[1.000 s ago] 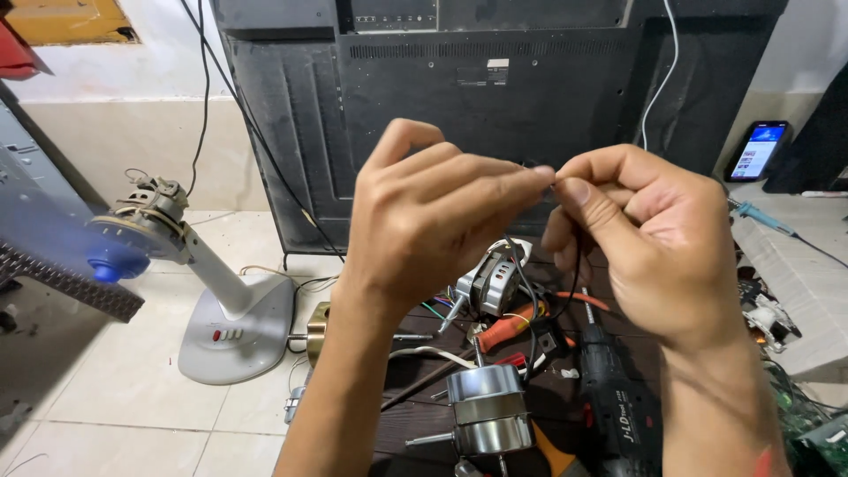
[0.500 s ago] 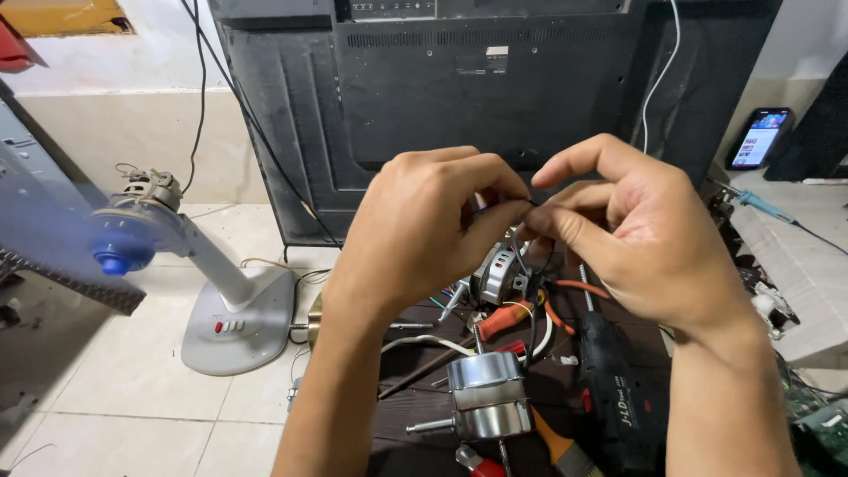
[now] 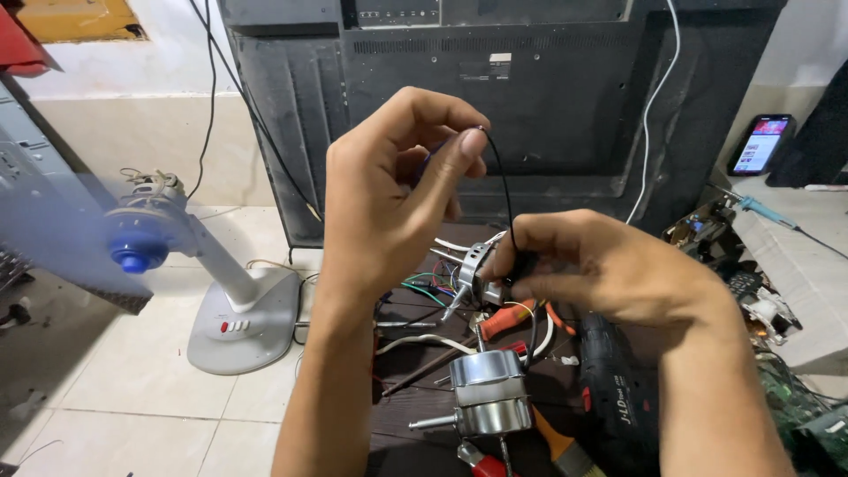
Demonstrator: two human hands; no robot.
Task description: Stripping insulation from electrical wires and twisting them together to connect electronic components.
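While the left hand (image 3: 397, 190) is raised above the motor (image 3: 488, 393), its fingers pinch the top end of a thin black wire (image 3: 505, 190). Lower, the right hand (image 3: 609, 269) clenches the wire's other end just above the motor. The step looks like stretching the wire taut; next calls for steady, even tension. A fan stand (image 3: 238, 314) sits left of the motor.
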